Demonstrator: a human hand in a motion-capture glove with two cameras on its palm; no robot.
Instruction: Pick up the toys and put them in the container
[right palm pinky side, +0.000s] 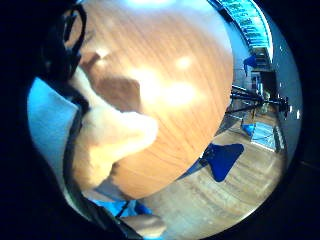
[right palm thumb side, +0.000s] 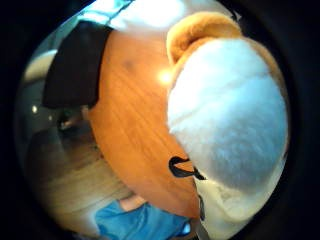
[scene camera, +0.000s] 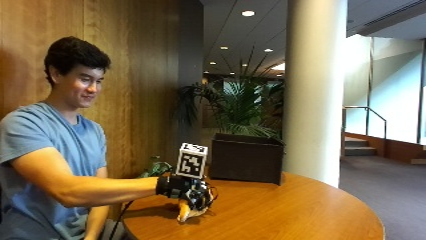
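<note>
The person (scene camera: 50, 150) wears a light blue short-sleeved T-shirt (scene camera: 40, 145) with a round neck, its sleeve ending above the elbow and leaving the forearm bare. A black glove (scene camera: 174, 186) covers the right hand (scene camera: 183, 192) from the wrist onward. Beside the glove's palm, black straps (right palm thumb side: 182, 167) form small loops.

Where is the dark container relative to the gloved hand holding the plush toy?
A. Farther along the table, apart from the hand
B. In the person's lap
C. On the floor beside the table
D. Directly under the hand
A: in the outside view the dark container stands on the round wooden table, beyond the right hand, which grips the tan and white plush toy just above the tabletop near the person.
</note>
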